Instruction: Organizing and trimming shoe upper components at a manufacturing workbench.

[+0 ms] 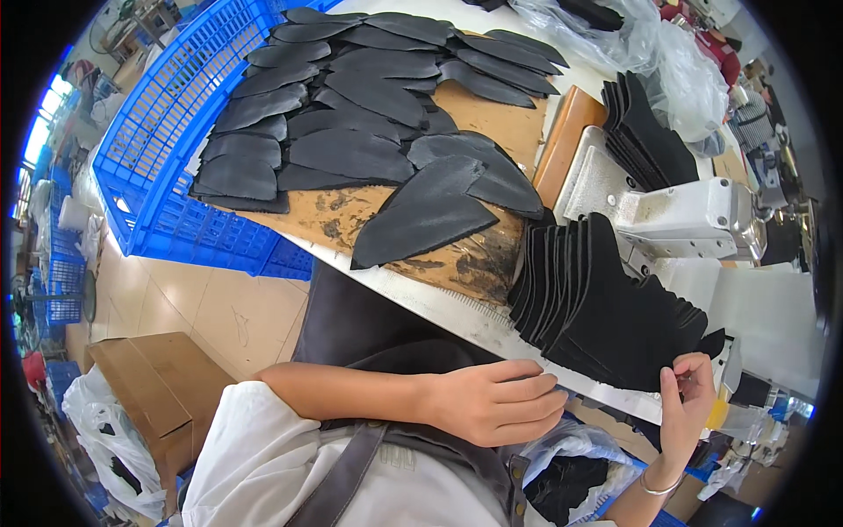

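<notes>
A fanned stack of black fabric pieces (606,316) with curved, boot-like outlines lies along the right front of the work table. At the stack's near right corner my right hand (689,395) has thumb and fingers pinched on the edge of a black piece. My left hand (496,404) hovers in front of the table's edge, apart from the stack. Its fingers are loosely curled together, with nothing visible in them; the palm is hidden. Black leaf-shaped pieces (421,211) lie overlapped in rows on a worn brown board (334,211) to the left.
A white sewing-type machine (685,211) stands behind the stack, with another bundle of black pieces (641,132) beyond it. A blue plastic crate (176,149) adjoins the table's left side. A cardboard box (158,386) sits on the floor; clear plastic bags (676,70) lie at the back.
</notes>
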Available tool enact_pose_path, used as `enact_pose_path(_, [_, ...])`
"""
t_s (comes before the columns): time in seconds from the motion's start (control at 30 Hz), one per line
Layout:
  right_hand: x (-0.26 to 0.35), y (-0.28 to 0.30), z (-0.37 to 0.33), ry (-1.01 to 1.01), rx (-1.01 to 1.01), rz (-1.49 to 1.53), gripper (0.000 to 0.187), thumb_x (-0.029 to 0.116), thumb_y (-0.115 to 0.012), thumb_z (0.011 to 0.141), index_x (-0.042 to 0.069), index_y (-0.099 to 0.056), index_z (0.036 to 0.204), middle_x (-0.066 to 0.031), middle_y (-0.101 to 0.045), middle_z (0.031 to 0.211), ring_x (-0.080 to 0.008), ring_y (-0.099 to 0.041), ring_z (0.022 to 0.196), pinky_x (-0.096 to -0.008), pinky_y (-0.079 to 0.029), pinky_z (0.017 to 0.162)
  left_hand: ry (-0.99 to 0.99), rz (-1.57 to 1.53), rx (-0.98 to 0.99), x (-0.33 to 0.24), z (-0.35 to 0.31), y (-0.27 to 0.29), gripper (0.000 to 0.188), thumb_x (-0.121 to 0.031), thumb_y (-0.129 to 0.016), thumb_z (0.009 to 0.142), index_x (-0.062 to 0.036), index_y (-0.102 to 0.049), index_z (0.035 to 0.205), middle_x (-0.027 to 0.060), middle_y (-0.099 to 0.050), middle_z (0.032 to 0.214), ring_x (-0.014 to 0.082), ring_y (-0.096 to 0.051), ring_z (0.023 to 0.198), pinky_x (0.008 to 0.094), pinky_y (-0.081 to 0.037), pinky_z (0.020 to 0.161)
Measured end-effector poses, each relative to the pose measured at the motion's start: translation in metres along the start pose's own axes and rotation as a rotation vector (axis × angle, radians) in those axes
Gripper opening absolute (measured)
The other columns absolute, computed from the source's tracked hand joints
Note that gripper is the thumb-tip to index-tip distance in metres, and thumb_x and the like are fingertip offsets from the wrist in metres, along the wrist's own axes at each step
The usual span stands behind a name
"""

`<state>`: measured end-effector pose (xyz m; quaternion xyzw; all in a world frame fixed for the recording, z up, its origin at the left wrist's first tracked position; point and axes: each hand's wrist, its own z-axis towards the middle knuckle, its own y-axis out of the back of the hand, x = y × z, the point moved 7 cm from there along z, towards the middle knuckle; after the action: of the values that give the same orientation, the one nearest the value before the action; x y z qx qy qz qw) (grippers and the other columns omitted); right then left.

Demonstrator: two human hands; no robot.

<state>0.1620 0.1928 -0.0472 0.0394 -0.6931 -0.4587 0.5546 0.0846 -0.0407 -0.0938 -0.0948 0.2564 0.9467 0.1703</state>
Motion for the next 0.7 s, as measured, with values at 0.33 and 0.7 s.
enact_pose_path(0.33, [0.013,0.006,-0.012,0.008,-0.122,-0.138,0.015,0.007,-0.059,0.083,0.004,-0.045,0.082,-0.0109,-0.059,0.093,-0.0134,-0.052,0.080,-0.0262,-0.042,0.076,0.048,-0.058,-0.067,0.014,-0.012,0.005,0.015,-0.009,-0.058,0.082,0.0000,-0.064,0.093,0.0127,-0.064,0.106,0.0240,-0.062,0.093,0.0330,-0.050,0.080])
enact_pose_path(0.7, [0.023,0.014,-0.012,-0.070,0.018,-0.095,0.015,0.003,-0.058,0.080,0.002,-0.043,0.080,-0.0164,-0.063,0.099,-0.0184,-0.058,0.088,-0.0291,-0.044,0.083,0.218,-0.156,0.080,0.036,0.068,-0.017,0.062,-0.032,-0.063,0.077,-0.0035,-0.047,0.130,0.0127,-0.054,0.120,0.0279,-0.051,0.114,0.0453,-0.031,0.107])
